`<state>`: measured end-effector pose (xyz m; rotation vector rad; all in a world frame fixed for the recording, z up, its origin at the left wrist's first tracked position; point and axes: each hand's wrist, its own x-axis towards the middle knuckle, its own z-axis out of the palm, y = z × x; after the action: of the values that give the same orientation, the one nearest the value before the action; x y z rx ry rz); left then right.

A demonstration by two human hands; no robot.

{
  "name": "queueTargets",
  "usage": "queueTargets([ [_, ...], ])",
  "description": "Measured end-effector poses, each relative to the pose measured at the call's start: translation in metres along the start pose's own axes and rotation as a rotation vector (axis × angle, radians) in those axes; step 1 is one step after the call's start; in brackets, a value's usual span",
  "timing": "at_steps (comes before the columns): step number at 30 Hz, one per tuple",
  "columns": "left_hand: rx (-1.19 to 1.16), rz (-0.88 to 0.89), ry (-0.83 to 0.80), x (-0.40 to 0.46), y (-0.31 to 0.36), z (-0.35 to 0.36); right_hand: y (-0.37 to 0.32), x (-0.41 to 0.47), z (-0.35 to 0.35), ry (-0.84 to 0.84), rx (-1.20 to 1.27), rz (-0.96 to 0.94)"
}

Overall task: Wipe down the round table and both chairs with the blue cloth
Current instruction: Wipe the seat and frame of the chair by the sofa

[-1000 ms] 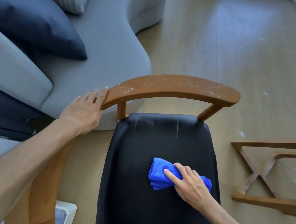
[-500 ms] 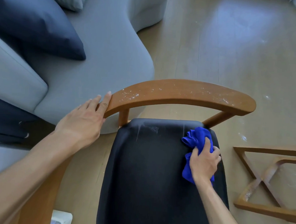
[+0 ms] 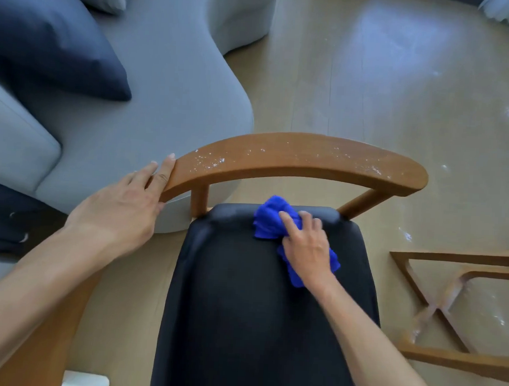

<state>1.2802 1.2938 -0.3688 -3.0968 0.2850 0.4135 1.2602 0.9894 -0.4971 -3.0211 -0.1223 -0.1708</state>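
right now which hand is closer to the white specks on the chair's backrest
Left. The left hand rests against the left end of the wooden backrest, its fingers beside the white specks. The right hand is lower, pressing the blue cloth on the black seat.

Two bare forearms, sleeveless, no rings or watch.

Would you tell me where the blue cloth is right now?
The crumpled blue cloth lies at the back edge of the black chair seat, under the right hand.
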Motion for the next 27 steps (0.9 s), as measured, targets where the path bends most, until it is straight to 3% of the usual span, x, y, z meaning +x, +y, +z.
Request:
queueTargets([
  [4, -0.021, 0.004, 0.001, 0.001, 0.001, 0.001, 0.034, -0.002, 0.002, -0.092, -0.017, 0.559],
  [7, -0.022, 0.022, 0.012, 0.002, 0.000, 0.004, -0.002, 0.017, 0.011, -0.053, 0.058, 0.737],
  [10, -0.017, 0.041, 0.035, 0.002, -0.002, 0.008, -0.054, 0.035, 0.016, -0.088, 0.052, 0.650],
  [12, -0.003, 0.049, 0.040, 0.002, -0.002, 0.007, -0.104, 0.032, 0.016, -0.064, 0.077, 0.430],
  [15, 0.002, 0.067, 0.025, 0.002, 0.001, 0.004, -0.157, 0.020, 0.016, -0.210, 0.094, 0.162],
  [17, -0.004, 0.062, 0.011, 0.000, 0.001, 0.001, -0.146, 0.023, 0.011, -0.211, 0.120, 0.025],
  [20, -0.012, 0.060, 0.047, 0.001, -0.002, 0.003, -0.065, 0.031, 0.001, -0.222, -0.041, -0.217],
  [24, -0.026, 0.055, 0.070, 0.003, -0.007, 0.011, 0.083, 0.014, -0.018, -0.206, -0.111, 0.133],
  [27, -0.036, 0.036, 0.103, 0.005, -0.012, 0.017, 0.118, -0.037, -0.025, -0.129, -0.014, 0.302],
])
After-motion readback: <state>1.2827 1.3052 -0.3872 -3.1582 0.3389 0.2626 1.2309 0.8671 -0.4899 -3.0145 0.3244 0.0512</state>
